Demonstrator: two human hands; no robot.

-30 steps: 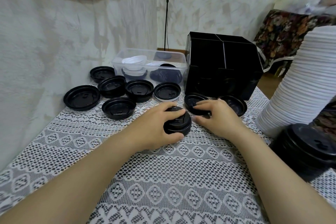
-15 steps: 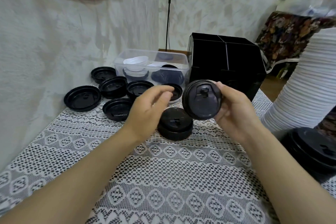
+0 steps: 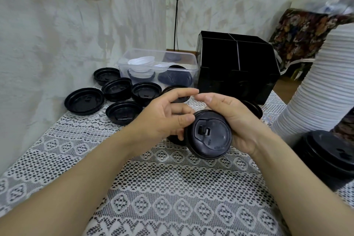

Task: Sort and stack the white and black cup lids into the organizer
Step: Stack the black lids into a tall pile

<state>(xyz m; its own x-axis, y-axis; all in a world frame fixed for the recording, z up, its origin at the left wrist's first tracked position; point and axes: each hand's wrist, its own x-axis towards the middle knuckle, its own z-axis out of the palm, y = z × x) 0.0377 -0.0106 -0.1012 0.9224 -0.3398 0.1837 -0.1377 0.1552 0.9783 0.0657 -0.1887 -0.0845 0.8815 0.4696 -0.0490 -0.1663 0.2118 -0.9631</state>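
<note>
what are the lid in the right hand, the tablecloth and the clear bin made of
Lid: thin molded plastic, black, slightly glossy, with soft highlights. Tablecloth: white lace-like fabric, matte, open-weave holes. Bin: clear plastic, probably rigid; contents show through.
</note>
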